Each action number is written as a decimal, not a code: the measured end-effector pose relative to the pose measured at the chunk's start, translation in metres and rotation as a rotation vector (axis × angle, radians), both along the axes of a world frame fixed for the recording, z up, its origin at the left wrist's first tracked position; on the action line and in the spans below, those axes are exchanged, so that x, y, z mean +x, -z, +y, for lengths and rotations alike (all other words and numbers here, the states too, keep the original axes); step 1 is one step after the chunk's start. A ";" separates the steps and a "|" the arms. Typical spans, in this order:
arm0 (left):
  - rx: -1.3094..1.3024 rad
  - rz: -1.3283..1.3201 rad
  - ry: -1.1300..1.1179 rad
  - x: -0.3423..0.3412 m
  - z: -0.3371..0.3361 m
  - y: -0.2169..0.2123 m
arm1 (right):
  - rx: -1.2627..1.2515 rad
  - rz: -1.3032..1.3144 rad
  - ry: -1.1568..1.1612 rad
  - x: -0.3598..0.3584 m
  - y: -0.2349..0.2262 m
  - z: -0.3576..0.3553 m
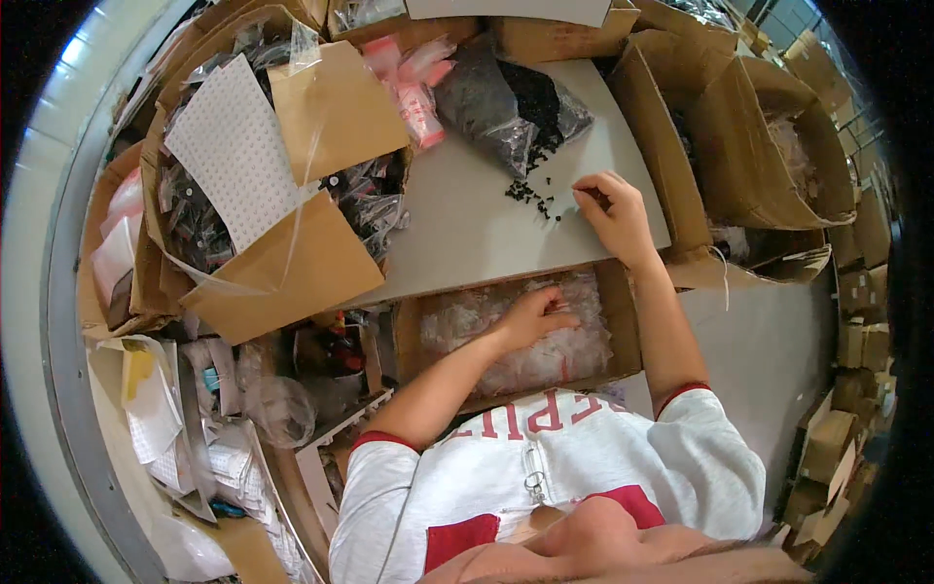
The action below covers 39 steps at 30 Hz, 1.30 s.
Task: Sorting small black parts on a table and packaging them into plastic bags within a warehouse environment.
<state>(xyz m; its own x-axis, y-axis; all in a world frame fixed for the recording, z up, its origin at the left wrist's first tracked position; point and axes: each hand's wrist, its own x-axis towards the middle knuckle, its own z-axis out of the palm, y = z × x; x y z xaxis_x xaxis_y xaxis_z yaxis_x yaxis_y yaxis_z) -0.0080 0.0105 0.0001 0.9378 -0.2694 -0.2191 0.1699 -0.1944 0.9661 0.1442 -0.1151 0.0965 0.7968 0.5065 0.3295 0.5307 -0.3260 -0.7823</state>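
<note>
My left hand (533, 319) lies over an open cardboard box of small clear plastic bags (467, 336) in front of my body. Its fingers are apart and touch the bags, with nothing seen gripped. Farther off, my right hand (615, 216) hovers over the grey table (457, 214). The fingers curl in toward the thumb, and whatever they hold is hidden. Just left of it, small black parts (528, 195) are scattered on the tabletop. They trail from a large clear bag of black parts (545, 102) that lies on its side with its mouth toward me.
Pink-and-clear plastic packets (418, 102) lie left of the large bag. A full carton (282, 263) with raised flaps and a white dotted sheet (233, 146) crowds the left. Open cartons (720, 146) line the table's right edge. Papers and bags (229, 457) fill the lower left.
</note>
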 end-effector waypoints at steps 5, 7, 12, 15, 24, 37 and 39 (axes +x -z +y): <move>-0.130 -0.084 -0.216 -0.007 -0.012 -0.007 | -0.052 -0.022 0.017 -0.004 -0.003 -0.002; -0.153 -0.097 -0.177 -0.008 -0.010 -0.007 | -0.071 -0.032 0.024 -0.005 -0.003 -0.002; -0.214 -0.135 -0.116 -0.008 -0.005 -0.013 | -0.118 -0.067 -0.070 -0.007 -0.009 -0.001; -0.262 -0.102 -0.180 -0.008 -0.006 -0.016 | -0.134 -0.213 -0.180 -0.012 -0.011 0.004; -0.051 -0.155 -0.216 -0.011 -0.003 -0.018 | -0.197 -0.299 -0.202 -0.020 -0.008 0.014; -0.194 -0.189 -0.234 0.000 -0.004 0.000 | -0.217 -0.260 -0.052 -0.026 -0.005 0.027; -0.176 -0.094 -0.208 0.000 -0.006 -0.001 | -0.242 -0.293 -0.049 -0.025 0.000 0.027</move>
